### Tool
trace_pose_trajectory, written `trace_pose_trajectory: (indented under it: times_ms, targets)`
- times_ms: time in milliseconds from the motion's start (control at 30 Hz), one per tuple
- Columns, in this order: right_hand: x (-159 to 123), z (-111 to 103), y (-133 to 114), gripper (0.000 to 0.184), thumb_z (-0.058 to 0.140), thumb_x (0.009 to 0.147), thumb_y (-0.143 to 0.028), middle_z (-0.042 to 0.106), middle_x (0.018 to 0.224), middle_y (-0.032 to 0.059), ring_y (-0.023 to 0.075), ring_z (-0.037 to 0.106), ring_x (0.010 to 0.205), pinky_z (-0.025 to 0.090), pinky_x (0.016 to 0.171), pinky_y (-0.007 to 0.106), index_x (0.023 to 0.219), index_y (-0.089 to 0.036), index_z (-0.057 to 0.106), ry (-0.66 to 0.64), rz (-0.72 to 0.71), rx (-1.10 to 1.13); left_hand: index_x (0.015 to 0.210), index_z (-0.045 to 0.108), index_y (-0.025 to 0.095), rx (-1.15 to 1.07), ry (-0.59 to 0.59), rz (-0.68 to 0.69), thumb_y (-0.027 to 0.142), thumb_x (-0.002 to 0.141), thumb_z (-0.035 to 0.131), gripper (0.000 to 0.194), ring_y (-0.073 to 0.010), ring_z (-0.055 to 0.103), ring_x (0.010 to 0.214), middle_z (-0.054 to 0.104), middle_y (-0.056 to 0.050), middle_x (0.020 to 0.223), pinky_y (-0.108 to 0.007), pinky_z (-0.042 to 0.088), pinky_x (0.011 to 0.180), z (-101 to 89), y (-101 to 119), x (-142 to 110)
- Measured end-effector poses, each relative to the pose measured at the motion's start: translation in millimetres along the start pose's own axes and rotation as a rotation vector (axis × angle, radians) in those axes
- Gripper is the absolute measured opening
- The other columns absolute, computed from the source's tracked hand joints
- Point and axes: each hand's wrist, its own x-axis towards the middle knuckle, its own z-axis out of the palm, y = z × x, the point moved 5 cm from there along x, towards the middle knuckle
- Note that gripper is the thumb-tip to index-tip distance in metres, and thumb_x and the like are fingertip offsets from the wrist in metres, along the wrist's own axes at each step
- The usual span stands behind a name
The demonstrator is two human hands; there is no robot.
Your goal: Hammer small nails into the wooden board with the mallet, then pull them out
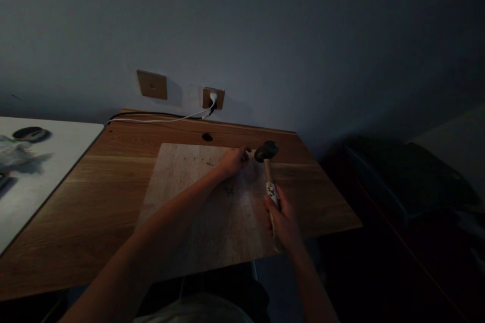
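Observation:
My right hand [283, 221] is wrapped round the wooden handle of a hammer [267, 161], whose dark head hovers near the far right corner of a pale wooden board [197, 212]. My left hand [234, 160] reaches across the board, its fingers pinched together just left of the hammer head; what they hold is too small to make out. The board lies flat on a brown wooden desk [94, 186]. A few tiny dark specks lie on the board near my left hand.
A white cable [159, 120] runs along the desk's back edge to a wall socket [212, 98]. A second wall plate [152, 84] sits to its left. A white surface [34, 161] with dim objects adjoins the desk. Dark furniture [409, 176] stands on the right.

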Motion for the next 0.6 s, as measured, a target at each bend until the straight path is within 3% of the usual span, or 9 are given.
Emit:
trace_pose_trajectory:
  times_ms: [233, 433, 500, 600]
  targets:
    - [3.7, 2.5, 5.3, 0.066, 0.064, 0.09, -0.052, 0.05, 0.058, -0.0081, 0.0105, 0.042, 0.038, 0.036, 0.032, 0.02, 0.147, -0.021, 0.052, -0.022, -0.046, -0.084, 0.124, 0.061, 0.018, 0.033, -0.019, 0.0, 0.006, 0.081, 0.063, 0.045, -0.0173, 0.074, 0.091, 0.079, -0.004, 0.102, -0.025, 0.056, 0.082, -4.1, 5.0, -3.1]
    - [2.7, 5.5, 20.2, 0.065, 0.062, 0.09, -0.054, 0.046, 0.055, -0.0109, 0.0102, 0.041, 0.036, 0.036, 0.03, 0.019, 0.146, -0.022, 0.049, -0.041, 0.027, 0.054, 0.128, 0.06, 0.019, 0.092, -0.058, 0.005, 0.009, 0.081, 0.063, 0.048, -0.0182, 0.074, 0.095, 0.078, -0.004, 0.106, -0.025, 0.055, 0.085, -1.1, 7.5, -1.7]
    - [1.4, 4.9, 21.0, 0.068, 0.062, 0.09, -0.056, 0.045, 0.054, -0.0122, 0.0097, 0.039, 0.035, 0.036, 0.03, 0.018, 0.147, -0.023, 0.046, -0.023, 0.023, 0.074, 0.129, 0.06, 0.018, 0.099, -0.094, 0.02, 0.011, 0.081, 0.064, 0.049, -0.0176, 0.073, 0.093, 0.077, -0.005, 0.108, -0.025, 0.055, 0.084, -8.6, 9.0, 0.8]
    - [-0.1, 4.4, 20.1, 0.069, 0.062, 0.089, -0.058, 0.044, 0.052, -0.0131, 0.0094, 0.037, 0.035, 0.036, 0.03, 0.018, 0.146, -0.022, 0.046, -0.018, 0.018, 0.103, 0.122, 0.066, 0.017, 0.132, -0.16, 0.043, 0.022, 0.081, 0.069, 0.042, -0.0172, 0.072, 0.089, 0.073, -0.009, 0.118, -0.025, 0.055, 0.08, -36.5, 9.1, 2.8]
